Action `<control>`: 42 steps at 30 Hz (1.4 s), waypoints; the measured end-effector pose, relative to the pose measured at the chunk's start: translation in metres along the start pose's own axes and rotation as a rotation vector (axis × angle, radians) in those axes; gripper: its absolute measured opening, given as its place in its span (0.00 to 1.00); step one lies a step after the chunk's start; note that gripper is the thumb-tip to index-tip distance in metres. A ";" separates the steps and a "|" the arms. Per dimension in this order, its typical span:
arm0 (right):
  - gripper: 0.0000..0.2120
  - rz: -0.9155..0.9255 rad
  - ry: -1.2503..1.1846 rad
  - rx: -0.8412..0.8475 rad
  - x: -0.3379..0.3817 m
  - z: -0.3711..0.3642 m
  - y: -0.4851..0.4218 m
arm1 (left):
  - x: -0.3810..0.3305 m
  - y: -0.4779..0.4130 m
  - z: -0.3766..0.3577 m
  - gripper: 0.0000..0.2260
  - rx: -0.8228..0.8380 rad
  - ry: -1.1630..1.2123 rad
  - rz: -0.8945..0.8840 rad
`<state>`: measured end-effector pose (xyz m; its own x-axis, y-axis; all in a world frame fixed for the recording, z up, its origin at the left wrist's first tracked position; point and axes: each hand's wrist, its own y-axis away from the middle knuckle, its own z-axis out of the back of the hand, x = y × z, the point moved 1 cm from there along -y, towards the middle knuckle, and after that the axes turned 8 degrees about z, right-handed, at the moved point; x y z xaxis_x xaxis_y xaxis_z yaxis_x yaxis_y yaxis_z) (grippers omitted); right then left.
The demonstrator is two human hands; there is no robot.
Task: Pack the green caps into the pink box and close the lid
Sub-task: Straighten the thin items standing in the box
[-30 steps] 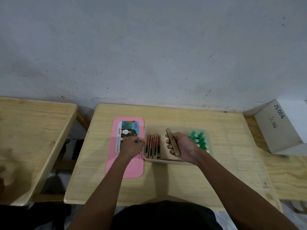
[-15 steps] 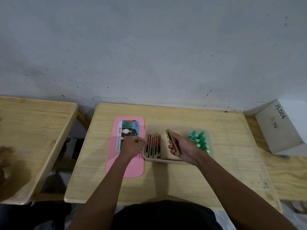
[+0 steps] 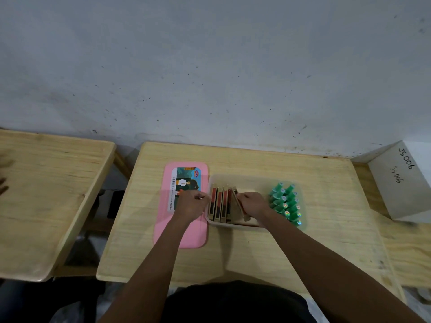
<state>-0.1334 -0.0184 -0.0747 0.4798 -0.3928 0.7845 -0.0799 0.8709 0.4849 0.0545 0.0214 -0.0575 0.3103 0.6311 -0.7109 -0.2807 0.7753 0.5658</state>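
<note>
— Why is your left hand (image 3: 194, 203) parked at the edge of the box?

— To steady it. My left fingers (image 3: 205, 198) are curled against the left wall of the clear box (image 3: 233, 225), with the hand lying over the pink lid (image 3: 180, 238) beside it. I cannot tell whether they pinch the rim or only press on it. Either way, the box shouldn't slide while I work with the other hand.

— And the right hand (image 3: 253, 203)?

— Those fingers are closed around a flat tan packet (image 3: 240, 206), tilted, its lower end down in the box and its top leaning toward the row of packets (image 3: 220, 205) that stand on edge at the left. I hold it slanted so it can tip up against its neighbours, I think.

— Why on edge?

— Standing packets take less floor, which would leave the right part of the box free.

— For the green caps (image 3: 285, 202)?

— That's my reading. They sit in a tight cluster just right of my right hand, on the table (image 3: 256, 252) side of the box or at its far right end; the clear wall makes that hard to settle. None are in my fingers.

— So the lid?

— Flat on the table, label up, touching the left of the box. It is within reach but out of the way, since closing comes last and the caps aren't dealt with yet.

— Any worry?

— The leaning packet could topple the row if I let go carelessly.
</note>
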 end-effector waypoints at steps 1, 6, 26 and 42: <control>0.15 -0.008 -0.009 0.013 0.001 0.000 0.000 | 0.000 0.000 0.000 0.07 0.002 -0.002 -0.003; 0.11 -0.056 -0.036 0.092 0.001 0.009 0.003 | 0.001 -0.002 0.000 0.08 0.007 0.006 -0.002; 0.27 0.128 0.276 0.248 0.022 0.020 -0.019 | 0.003 -0.002 -0.001 0.08 -0.002 0.012 -0.010; 0.10 0.003 -0.047 -0.096 -0.007 -0.020 -0.012 | 0.003 -0.003 -0.002 0.08 0.008 0.038 0.012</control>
<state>-0.1186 -0.0201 -0.0932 0.4381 -0.4016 0.8042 0.0040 0.8955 0.4451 0.0547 0.0215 -0.0621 0.2719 0.6390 -0.7196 -0.2764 0.7681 0.5776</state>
